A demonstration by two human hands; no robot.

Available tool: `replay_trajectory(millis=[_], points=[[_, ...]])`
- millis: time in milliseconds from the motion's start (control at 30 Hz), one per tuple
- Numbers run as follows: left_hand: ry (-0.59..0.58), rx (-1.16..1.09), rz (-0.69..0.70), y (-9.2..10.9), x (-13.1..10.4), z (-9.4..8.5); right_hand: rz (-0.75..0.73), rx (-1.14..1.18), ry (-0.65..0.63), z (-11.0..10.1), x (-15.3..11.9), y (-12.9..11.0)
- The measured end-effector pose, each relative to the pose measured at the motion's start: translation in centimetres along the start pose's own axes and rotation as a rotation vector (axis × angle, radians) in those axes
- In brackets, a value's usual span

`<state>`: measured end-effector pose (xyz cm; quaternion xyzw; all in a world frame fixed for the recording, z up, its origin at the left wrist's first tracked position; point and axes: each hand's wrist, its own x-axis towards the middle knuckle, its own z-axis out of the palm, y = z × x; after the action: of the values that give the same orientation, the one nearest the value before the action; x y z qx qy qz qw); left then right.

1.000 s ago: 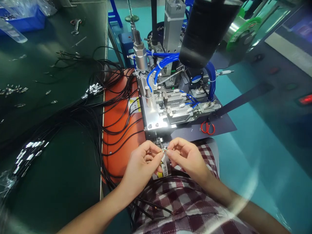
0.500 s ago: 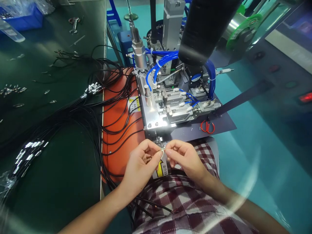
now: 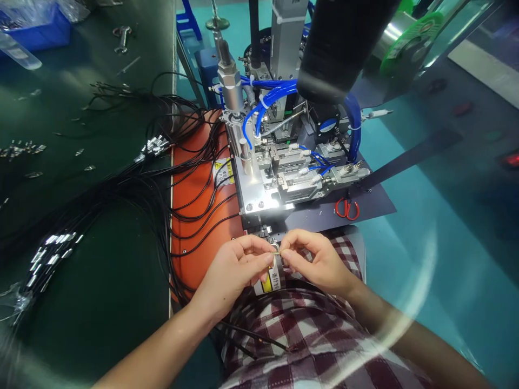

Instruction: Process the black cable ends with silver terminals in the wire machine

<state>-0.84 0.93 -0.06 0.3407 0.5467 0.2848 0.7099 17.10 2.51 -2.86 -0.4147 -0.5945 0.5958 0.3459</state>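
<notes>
My left hand (image 3: 239,270) and my right hand (image 3: 318,265) meet in front of the machine, each closed in a pinch. Between their fingertips is a small, thin, pale piece (image 3: 276,252), too tiny to name. Just behind the fingers lies the front end of the machine's metal track (image 3: 265,231). A label with a yellow arrow (image 3: 271,282) shows below them. Black cables (image 3: 211,233) run from the left over the orange plate (image 3: 203,189) to the machine's side.
The machine (image 3: 279,167) with blue air tubes stands ahead. Red-handled scissors (image 3: 347,209) lie on its grey base. On the dark green table (image 3: 121,275) are bundled cables with metal connectors (image 3: 52,256), a wrench (image 3: 122,40) and a blue bin (image 3: 44,29). A solder wire spool (image 3: 413,43) hangs at upper right.
Both hands have shifted slightly right, still pinching together. My left fingers have straightened a little. The view has moved a touch; the machine and cables stay in place.
</notes>
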Motion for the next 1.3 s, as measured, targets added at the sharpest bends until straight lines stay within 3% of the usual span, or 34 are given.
replay_trajectory(millis=[67, 200, 267, 433, 600, 833, 933, 1067, 1300], points=[[0.043, 0.019, 0.042, -0.2, -0.1, 0.3, 0.031, -0.02, 0.026, 0.4, -0.2, -0.2], [0.252, 0.127, 0.3, -0.5, -0.1, 1.3, 0.18, 0.055, 0.116, 2.2, -0.7, -0.2], [0.283, 0.169, 0.378, -0.5, 0.0, 1.4, 0.177, 0.026, 0.151, 2.8, -0.8, 0.0], [0.127, 0.042, 0.19, 0.2, 0.1, 0.4, 0.015, -0.158, 0.2, 2.5, -0.5, 0.1], [0.067, -0.095, 0.01, 0.2, 0.1, -0.2, -0.042, -0.168, 0.181, 2.4, -0.3, -0.3], [0.171, -0.026, 0.064, -0.2, 0.6, 0.1, 0.211, 0.029, 0.104, 3.2, -0.4, 0.3], [0.139, -0.073, 0.022, -0.3, 0.8, -0.1, 0.212, -0.005, 0.077, 2.3, 0.0, 0.2], [0.095, -0.125, 0.003, -0.2, 0.8, -0.2, 0.223, 0.059, 0.133, 1.0, 0.9, -0.6], [0.065, -0.116, 0.009, 0.1, 0.6, -0.2, 0.176, 0.116, 0.137, 1.5, 1.1, -0.7]])
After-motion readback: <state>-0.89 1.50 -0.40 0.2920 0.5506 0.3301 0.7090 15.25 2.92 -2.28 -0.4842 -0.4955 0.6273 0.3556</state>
